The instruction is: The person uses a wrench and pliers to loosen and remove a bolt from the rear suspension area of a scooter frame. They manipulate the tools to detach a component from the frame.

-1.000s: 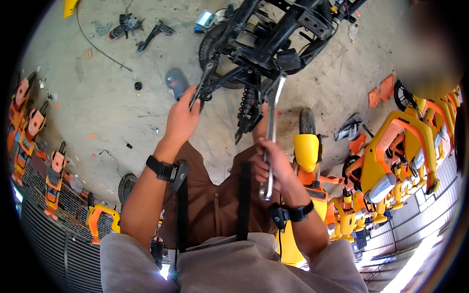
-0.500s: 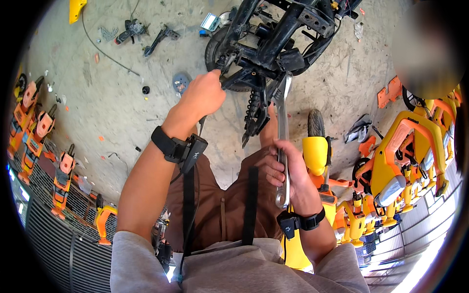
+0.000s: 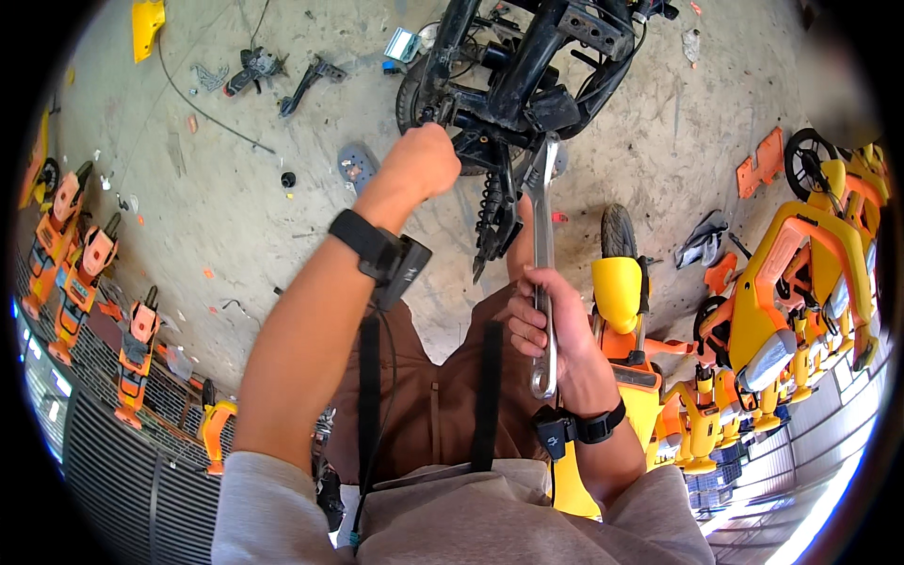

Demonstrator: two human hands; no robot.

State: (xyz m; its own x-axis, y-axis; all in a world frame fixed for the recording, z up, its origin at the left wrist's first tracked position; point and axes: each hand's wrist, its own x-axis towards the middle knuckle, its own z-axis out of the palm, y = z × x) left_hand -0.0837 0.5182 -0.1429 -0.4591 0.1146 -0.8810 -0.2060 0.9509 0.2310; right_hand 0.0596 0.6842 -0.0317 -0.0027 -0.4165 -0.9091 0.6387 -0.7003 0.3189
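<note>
My right hand [image 3: 556, 315] is wrapped round the shaft of a long silver wrench [image 3: 543, 245], which stands nearly upright in the view. The wrench's far head rests by the lower part of a black two-wheeler frame [image 3: 513, 99]; what its jaw grips is hard to see. Close beside it on the left is a black coil-spring shock absorber [image 3: 490, 212]. My left hand [image 3: 424, 160] is closed at the left side of the frame, near the wheel [image 3: 408, 104]. Its fingers face away, so whatever they hold is hidden. Both wrists wear black straps with small boxes.
Loose parts [image 3: 254, 71] and a cable [image 3: 202, 104] lie on the concrete at the far left. Yellow-orange two-wheeler bodies [image 3: 791, 292] crowd the right, one yellow fender with a wheel [image 3: 617, 292] close to my right arm. Orange units [image 3: 71, 264] line the left.
My left hand has shifted right and slightly farther away along the frame, its wrist turning. The right hand keeps its hold on the wrench, almost unmoved.
</note>
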